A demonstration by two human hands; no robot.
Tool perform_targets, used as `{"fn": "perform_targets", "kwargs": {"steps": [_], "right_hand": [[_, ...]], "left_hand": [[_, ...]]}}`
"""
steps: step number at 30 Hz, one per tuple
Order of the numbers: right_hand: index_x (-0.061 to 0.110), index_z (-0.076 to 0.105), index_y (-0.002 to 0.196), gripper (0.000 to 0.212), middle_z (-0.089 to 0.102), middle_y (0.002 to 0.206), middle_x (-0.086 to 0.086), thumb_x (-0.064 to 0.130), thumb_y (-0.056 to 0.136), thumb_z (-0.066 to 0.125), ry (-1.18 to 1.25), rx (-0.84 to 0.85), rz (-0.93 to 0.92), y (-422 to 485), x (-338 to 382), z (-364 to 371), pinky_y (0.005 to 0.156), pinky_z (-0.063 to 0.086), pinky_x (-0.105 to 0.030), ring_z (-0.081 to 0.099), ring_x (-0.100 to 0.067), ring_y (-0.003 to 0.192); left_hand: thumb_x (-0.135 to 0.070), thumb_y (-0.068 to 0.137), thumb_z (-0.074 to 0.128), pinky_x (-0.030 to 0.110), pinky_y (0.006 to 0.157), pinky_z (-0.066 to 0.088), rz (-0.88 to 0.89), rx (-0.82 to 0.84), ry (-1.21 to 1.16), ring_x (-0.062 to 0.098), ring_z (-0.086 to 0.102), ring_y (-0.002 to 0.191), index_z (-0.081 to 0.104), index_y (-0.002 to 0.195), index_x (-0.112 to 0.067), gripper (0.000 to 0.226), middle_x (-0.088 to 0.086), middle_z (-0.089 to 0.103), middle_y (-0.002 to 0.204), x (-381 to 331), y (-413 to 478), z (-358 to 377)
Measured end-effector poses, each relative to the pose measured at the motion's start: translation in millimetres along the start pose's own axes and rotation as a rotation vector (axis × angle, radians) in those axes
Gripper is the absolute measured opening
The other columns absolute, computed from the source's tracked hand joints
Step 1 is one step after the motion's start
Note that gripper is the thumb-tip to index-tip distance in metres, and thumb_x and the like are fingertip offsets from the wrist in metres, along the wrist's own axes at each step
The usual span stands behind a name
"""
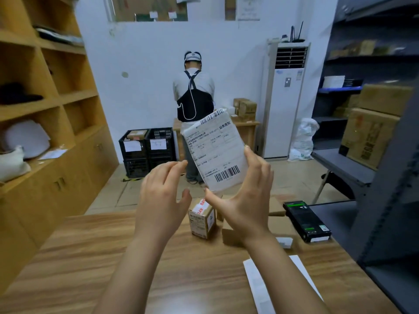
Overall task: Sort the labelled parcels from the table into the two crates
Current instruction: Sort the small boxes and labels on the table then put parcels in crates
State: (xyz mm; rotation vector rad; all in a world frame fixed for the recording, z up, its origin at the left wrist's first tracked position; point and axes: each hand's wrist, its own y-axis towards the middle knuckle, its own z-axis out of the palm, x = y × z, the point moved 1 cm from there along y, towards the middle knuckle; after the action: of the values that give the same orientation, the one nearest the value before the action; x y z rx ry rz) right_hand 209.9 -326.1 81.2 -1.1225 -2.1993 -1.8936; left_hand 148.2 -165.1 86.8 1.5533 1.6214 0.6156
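Observation:
My right hand holds a flat white parcel upright above the wooden table, label with barcodes facing me, thumb at its lower edge and fingers along its right side. My left hand hovers just left of the parcel with fingers relaxed, not touching it. A small cardboard box with a label and red-lettered tape stands on the table below my hands. Brown cardboard parcels lie partly hidden behind my right wrist. Two black crates with white tags stand on the floor by the far wall.
A black and green box lies at the table's right edge, a white paper strip nearer me. A person stands with their back to me at a small table beside the crates. Wooden shelves left, grey metal shelving with cartons right.

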Motion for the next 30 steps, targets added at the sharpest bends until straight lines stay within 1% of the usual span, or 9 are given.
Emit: {"fn": "perform_targets", "kwargs": {"steps": [3, 8, 12, 15, 18, 22, 24, 27, 30], "right_hand": [[0.012, 0.031, 0.145, 0.103, 0.038, 0.139, -0.006, 0.041, 0.062, 0.083, -0.037, 0.003, -0.052, 3.3, -6.5, -1.7, 0.101, 0.041, -0.041, 0.039, -0.021, 0.122], [0.014, 0.029, 0.146, 0.102, 0.038, 0.142, -0.007, 0.038, 0.064, 0.084, -0.03, 0.017, -0.07, 8.7, -20.4, -2.7, 0.099, 0.043, -0.045, 0.039, -0.024, 0.123], [0.015, 0.029, 0.146, 0.102, 0.037, 0.142, -0.006, 0.038, 0.064, 0.084, 0.008, 0.044, -0.085, 15.5, -33.2, 1.3, 0.101, 0.042, -0.045, 0.039, -0.024, 0.124], [0.014, 0.03, 0.146, 0.102, 0.039, 0.141, -0.007, 0.037, 0.063, 0.084, 0.063, 0.073, -0.093, 21.1, -41.2, 9.7, 0.103, 0.04, -0.042, 0.04, -0.024, 0.124], [0.014, 0.031, 0.145, 0.102, 0.039, 0.139, -0.006, 0.037, 0.061, 0.084, 0.132, 0.118, -0.087, 24.2, -44.6, 23.2, 0.105, 0.038, -0.04, 0.041, -0.024, 0.123], [0.014, 0.033, 0.146, 0.102, 0.036, 0.139, -0.003, 0.038, 0.061, 0.084, 0.242, 0.209, -0.076, 19.2, -41.7, 45.3, 0.104, 0.04, -0.044, 0.038, -0.022, 0.124], [0.013, 0.035, 0.145, 0.101, 0.037, 0.137, -0.002, 0.038, 0.06, 0.084, 0.286, 0.248, -0.082, 12.1, -36.7, 57.7, 0.105, 0.039, -0.04, 0.038, -0.022, 0.123], [0.011, 0.037, 0.143, 0.101, 0.037, 0.134, -0.001, 0.038, 0.059, 0.086, 0.367, 0.316, -0.099, -4.8, -20.6, 78.7, 0.106, 0.036, -0.033, 0.039, -0.021, 0.12], [0.01, 0.036, 0.142, 0.102, 0.038, 0.131, -0.003, 0.036, 0.057, 0.085, 0.478, 0.399, -0.111, -30.2, 6.4, 98.2, 0.106, 0.032, -0.032, 0.04, -0.022, 0.118]], "left_hand": [[-0.009, 0.074, 0.077, 0.05, 0.097, 0.046, -0.003, -0.006, 0.015, 0.026, 0.054, 0.114, 0.056, 0.13, -0.012, 0.06, 0.005, 0.059, 0.12, -3.6, 0.4, 0.9], [-0.009, 0.073, 0.077, 0.05, 0.096, 0.047, -0.015, -0.009, 0.024, 0.026, 0.054, 0.115, 0.056, 0.13, -0.014, 0.061, 0.004, 0.059, 0.121, -12.6, 3.9, 10.8], [-0.01, 0.073, 0.077, 0.047, 0.098, 0.044, -0.061, -0.018, 0.048, 0.025, 0.051, 0.117, 0.056, 0.129, -0.014, 0.06, 0.004, 0.058, 0.122, -21.7, 7.9, 20.6], [-0.011, 0.073, 0.077, 0.045, 0.096, 0.043, -0.113, -0.028, 0.095, 0.025, 0.051, 0.117, 0.057, 0.13, -0.013, 0.06, 0.004, 0.059, 0.122, -23.1, 8.2, 24.1], [-0.01, 0.071, 0.078, 0.046, 0.092, 0.044, -0.176, -0.05, 0.164, 0.026, 0.053, 0.114, 0.058, 0.127, -0.013, 0.06, 0.005, 0.06, 0.12, -17.8, 4.8, 22.1], [-0.009, 0.07, 0.079, 0.042, 0.094, 0.04, -0.287, -0.06, 0.259, 0.024, 0.05, 0.114, 0.058, 0.127, -0.015, 0.061, 0.004, 0.059, 0.119, -4.4, -9.8, 12.2], [-0.012, 0.071, 0.077, 0.038, 0.093, 0.037, -0.354, -0.056, 0.311, 0.022, 0.048, 0.115, 0.058, 0.127, -0.016, 0.06, 0.003, 0.059, 0.12, 0.7, -22.2, 4.8], [-0.022, 0.073, 0.067, 0.036, 0.092, 0.036, -0.466, -0.047, 0.405, 0.022, 0.048, 0.115, 0.058, 0.127, -0.016, 0.055, 0.003, 0.058, 0.121, 5.9, -47.0, -13.3], [-0.017, 0.075, 0.074, 0.04, 0.094, 0.039, -0.58, -0.036, 0.494, 0.026, 0.05, 0.116, 0.057, 0.129, -0.017, 0.057, 0.004, 0.058, 0.122, 12.3, -79.4, -38.6]]}}
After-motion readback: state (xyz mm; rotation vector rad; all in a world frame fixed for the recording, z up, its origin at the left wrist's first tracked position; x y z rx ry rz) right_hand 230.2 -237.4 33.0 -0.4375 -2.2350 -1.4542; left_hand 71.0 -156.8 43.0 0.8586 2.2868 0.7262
